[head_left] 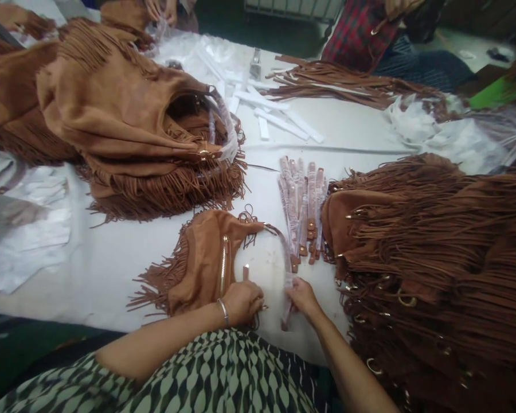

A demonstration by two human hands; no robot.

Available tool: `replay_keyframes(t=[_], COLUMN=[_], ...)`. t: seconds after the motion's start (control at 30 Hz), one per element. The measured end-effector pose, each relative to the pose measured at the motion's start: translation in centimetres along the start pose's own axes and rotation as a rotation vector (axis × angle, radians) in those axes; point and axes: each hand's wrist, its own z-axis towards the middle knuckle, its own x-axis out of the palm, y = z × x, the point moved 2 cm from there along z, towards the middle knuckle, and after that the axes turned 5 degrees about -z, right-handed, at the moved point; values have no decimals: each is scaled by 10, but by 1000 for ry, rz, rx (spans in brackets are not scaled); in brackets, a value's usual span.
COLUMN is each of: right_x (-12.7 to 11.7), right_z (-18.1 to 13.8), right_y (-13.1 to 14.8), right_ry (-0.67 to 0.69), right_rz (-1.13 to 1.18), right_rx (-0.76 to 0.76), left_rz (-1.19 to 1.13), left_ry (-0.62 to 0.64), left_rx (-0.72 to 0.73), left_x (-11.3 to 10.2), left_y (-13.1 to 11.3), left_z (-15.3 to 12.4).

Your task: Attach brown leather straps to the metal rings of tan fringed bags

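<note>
The right grip (301,295) was closed on a plastic-wrapped strap (286,314), pinching it a little above its loose lower end. The left grip (243,301) was curled at the near end of a brown fringed bag (200,258); whether its fingers held the bag's end or something smaller could not be told. A short brown tab (246,272) showed just beyond those knuckles.

The bag lay on the bench (107,258) in front of the person, zip (223,267) upward, the strap curving from a metal fitting (270,228) at its far end. The step in hand seemed to be fitting the strap. The next move, as judged from this, called for bringing the loose end to the bag's near end, with the left grip steadying that side.

Farther out, a bunch of wrapped straps (303,201) lay just beyond the right grip, beside a pile of fringed bags (434,229). A larger bag (112,109) rested beyond, on the left, and white strips (284,117) were scattered across the far bench.
</note>
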Motion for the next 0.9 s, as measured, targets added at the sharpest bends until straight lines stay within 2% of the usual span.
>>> replay_keyframes(t=[0.1,0.2,0.33,0.43,0.53,0.63,0.67,0.77,0.83,0.9], right_x=[16,20,31,51,71,78,76,61,45,31], right_z=[-6,-15,-20,-24,-32,-37,-38,-40,-45,-58], right_y=[30,60,84,94,102,104,103,99,99,104], right_ry=[151,220,215,172,124,86,77,45,-25,-107], right_rz=[190,358,494,519,503,446,411,255,167,61], right_rx=[-8,-35,-43,-56,-95,-140,-152,-193,-235,-377], left_rz=[-152,-312,-603,-761,-554,-38,115,339,360,336], left_ry=[-48,0,134,172,87,-131,-163,-94,-35,-6], left_rx=[-155,-267,-388,-437,-343,-262,-263,-257,-218,-169], left_x=[-9,-24,-37,-40,-43,-47,-48,-46,-46,-46], left_y=[-2,-7,-17,-23,-27,-30,-31,-32,-33,-32], left_z=[4,-2,-33,-55,-64,-68,-69,-71,-71,-70])
